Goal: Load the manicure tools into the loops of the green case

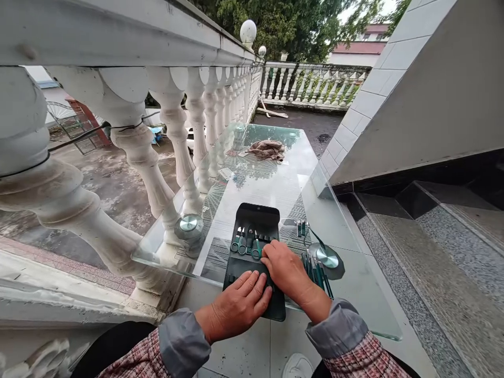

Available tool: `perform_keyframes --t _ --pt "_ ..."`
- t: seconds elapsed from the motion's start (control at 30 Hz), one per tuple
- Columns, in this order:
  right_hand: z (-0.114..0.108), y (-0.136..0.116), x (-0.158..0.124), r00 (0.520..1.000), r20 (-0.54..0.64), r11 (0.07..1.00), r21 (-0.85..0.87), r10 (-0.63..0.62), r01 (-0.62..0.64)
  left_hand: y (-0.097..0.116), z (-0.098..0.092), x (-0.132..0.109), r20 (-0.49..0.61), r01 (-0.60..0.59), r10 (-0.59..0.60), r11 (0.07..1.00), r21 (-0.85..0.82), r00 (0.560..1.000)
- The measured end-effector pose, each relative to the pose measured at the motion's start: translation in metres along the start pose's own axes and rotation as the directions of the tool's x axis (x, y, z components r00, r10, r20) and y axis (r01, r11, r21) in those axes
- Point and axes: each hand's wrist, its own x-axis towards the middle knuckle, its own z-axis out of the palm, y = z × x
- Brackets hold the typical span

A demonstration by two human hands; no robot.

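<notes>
An open black manicure case (258, 214) lies on the glass table, its flap towards the far end. Tucked in its upper part are small scissors (238, 242) and another green-handled pair of scissors (256, 249), with a green clipper-like tool between them. My left hand (239, 307) rests flat across the lower half of the case, fingers stretched out. Beside the green-handled scissors, my right hand (285, 269) is closed with its fingers bent down onto the case. Whatever its fingertips hold is hidden.
Several slim green-and-steel tools (317, 270) lie right of my right hand, with nail clippers (301, 228) beyond. Round metal discs (189, 223) mark the glass table (354, 294). A crumpled brown cloth (268, 150) lies farther back. A balustrade (173, 126) runs left; steps (425, 226) stand right.
</notes>
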Motion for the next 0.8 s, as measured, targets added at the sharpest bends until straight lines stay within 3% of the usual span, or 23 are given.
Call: perform_keyframes --t 0.17,0.33,0.43,0.57,0.67,0.8 --pt "-0.004 0.001 0.0 0.999 0.034 0.996 -0.082 -0.035 0.037 0.001 0.005 -0.002 -0.015 0.003 -0.003 1.0 0.001 1.0" --pt "-0.013 0.003 -0.007 0.989 0.043 0.99 -0.027 -0.14 0.141 0.001 0.004 -0.002 0.013 -0.009 0.009 1.0 0.0 1.0" --pt "-0.025 0.009 -0.014 0.976 0.052 0.975 0.077 -0.214 0.209 0.0 0.0 0.0 0.009 -0.009 0.009 1.0 -0.005 1.0" --pt "-0.051 0.029 -0.024 0.963 0.045 0.909 0.344 -0.265 0.234 -0.001 -0.005 0.001 0.032 -0.009 0.01 1.0 -0.008 0.999" --pt "-0.069 0.053 -0.027 0.987 0.01 0.85 0.51 -0.16 0.133 -0.001 -0.007 0.0 0.065 -0.012 0.013 1.0 -0.015 0.998" --pt "-0.074 0.079 -0.023 0.994 -0.064 0.825 0.564 0.091 -0.039 -0.001 -0.003 0.0 0.06 -0.001 0.002 1.0 -0.018 0.998"
